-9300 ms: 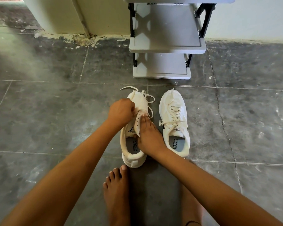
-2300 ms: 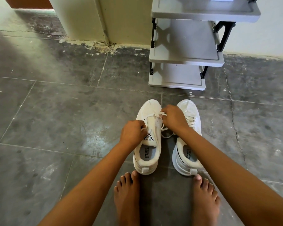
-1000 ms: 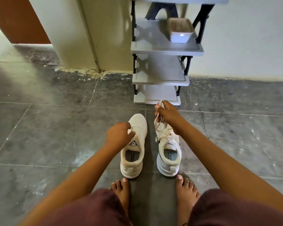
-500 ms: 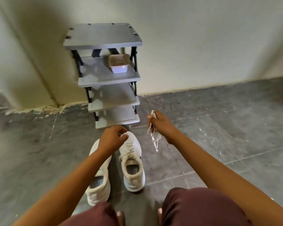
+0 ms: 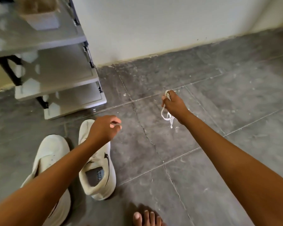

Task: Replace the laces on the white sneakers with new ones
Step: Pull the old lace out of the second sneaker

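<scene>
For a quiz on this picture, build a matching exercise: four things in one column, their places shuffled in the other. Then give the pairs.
Things:
1 lace
2 sneakers
3 box
4 bare foot

Places:
A on a shelf of the rack
B bunched in the right hand
C at the picture's bottom edge
D on the floor just in front of the rack

Pairs: 1-B; 2-D; 3-A; 4-C
</scene>
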A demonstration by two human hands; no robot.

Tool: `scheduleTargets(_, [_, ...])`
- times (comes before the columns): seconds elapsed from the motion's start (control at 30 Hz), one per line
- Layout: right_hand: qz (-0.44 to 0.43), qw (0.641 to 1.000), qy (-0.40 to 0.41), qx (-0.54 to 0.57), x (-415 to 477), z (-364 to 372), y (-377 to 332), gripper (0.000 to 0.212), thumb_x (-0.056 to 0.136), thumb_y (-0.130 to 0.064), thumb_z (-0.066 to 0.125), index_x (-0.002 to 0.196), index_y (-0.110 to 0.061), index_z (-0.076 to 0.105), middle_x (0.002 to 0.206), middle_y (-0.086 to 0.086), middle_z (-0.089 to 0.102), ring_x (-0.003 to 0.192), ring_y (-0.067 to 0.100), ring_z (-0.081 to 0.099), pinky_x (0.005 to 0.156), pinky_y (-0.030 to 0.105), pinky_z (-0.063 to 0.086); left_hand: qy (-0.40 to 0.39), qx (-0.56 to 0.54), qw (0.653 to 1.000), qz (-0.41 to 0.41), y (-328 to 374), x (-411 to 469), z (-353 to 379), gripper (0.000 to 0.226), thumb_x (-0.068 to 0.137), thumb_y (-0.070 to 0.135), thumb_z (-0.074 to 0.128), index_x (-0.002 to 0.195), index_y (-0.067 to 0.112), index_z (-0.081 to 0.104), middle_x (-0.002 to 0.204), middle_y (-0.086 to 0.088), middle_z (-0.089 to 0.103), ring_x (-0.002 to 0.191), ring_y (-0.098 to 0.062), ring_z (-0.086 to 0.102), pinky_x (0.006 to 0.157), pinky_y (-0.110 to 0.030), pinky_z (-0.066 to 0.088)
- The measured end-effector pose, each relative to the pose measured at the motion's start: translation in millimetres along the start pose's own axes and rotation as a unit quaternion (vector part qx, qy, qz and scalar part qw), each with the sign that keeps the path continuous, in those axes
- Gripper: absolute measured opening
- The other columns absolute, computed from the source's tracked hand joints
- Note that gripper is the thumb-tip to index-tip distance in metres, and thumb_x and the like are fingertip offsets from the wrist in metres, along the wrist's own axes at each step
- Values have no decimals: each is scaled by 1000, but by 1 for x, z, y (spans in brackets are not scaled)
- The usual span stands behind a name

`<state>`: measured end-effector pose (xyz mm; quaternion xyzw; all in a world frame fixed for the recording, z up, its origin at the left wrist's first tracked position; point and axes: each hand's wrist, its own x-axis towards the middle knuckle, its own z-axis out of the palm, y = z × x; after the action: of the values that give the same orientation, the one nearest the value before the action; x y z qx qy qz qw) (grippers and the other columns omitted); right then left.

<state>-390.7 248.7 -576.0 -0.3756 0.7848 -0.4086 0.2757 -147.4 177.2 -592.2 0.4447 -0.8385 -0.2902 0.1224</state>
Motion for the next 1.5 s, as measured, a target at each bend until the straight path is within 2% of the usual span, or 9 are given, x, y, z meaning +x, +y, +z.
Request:
scheduleTargets(0.13, [30,997,18,-70,27,4,40,20,98,-25,43,107,-10,52,104,17,63,92,29,57,84,36,45,-22,-4,1000,17,-13,8,11,15,83,14,68,97,11,71,96,-4,70,82,-18,63,79,-28,48])
scheduleTargets(0.3, [102,979,45,-173,33,22,77,28,95,-28,49,121,-23,57,119,18,58,109,35,55,91,32,41,-10,-13,1000,14,-24,4,10,16,83,19,68,98,16,70,96,3,67,85,-11,62,76,-22,46])
scheduleTargets(0.43, [126,980,47,-144,22,27,76,36,92,-24,54,128,-21,53,127,14,57,118,31,51,98,35,39,-5,-4,1000,-3,-31,-6,2,14,83,18,67,97,15,70,94,4,67,79,-7,59,71,-15,41])
scheduleTargets(0.57, [82,994,45,-65,-6,43,53,28,92,-17,53,119,-12,58,121,12,60,111,31,56,95,35,44,10,-20,999,-37,-36,-25,-19,13,84,19,67,97,18,70,92,6,66,77,-7,59,73,-22,42])
scheduleTargets(0.77, [-3,998,-63,-21,-73,98,6,34,94,-17,55,126,-9,54,126,7,59,119,22,53,98,29,39,40,-8,997,-70,-49,-71,-58,19,84,20,68,102,15,69,91,4,64,77,-12,58,71,-25,45])
scheduleTargets(0.97, [-64,979,-177,-80,-126,142,-35,39,95,-17,53,132,-9,49,134,7,54,124,22,50,93,19,33,42,4,994,-98,-68,-107,-83,20,83,19,66,102,14,70,98,-4,70,81,-14,61,75,-23,44])
scheduleTargets(1.17, [-80,956,-228,-164,-144,165,-30,50,90,-25,61,136,-14,45,138,6,51,123,22,50,98,27,38,-9,-15,990,-142,-78,-114,-64,26,83,21,68,108,13,66,101,-6,70,86,-16,62,73,-21,43])
scheduleTargets(1.3, [-113,952,-202,-201,-147,180,-17,52,87,-30,64,134,-15,48,133,7,52,118,25,52,93,31,41,-59,-6,985,-164,-84,-116,-38,44,80,33,72,118,16,58,107,-8,66,94,-21,62,77,-26,45])
scheduleTargets(1.5, [-178,953,-126,-208,-147,184,-13,40,86,-29,64,124,-20,57,120,3,60,102,24,59,81,37,50,11,-28,991,-129,-87,-113,-18,35,78,28,72,110,19,60,105,-5,63,79,-13,56,75,-26,46])
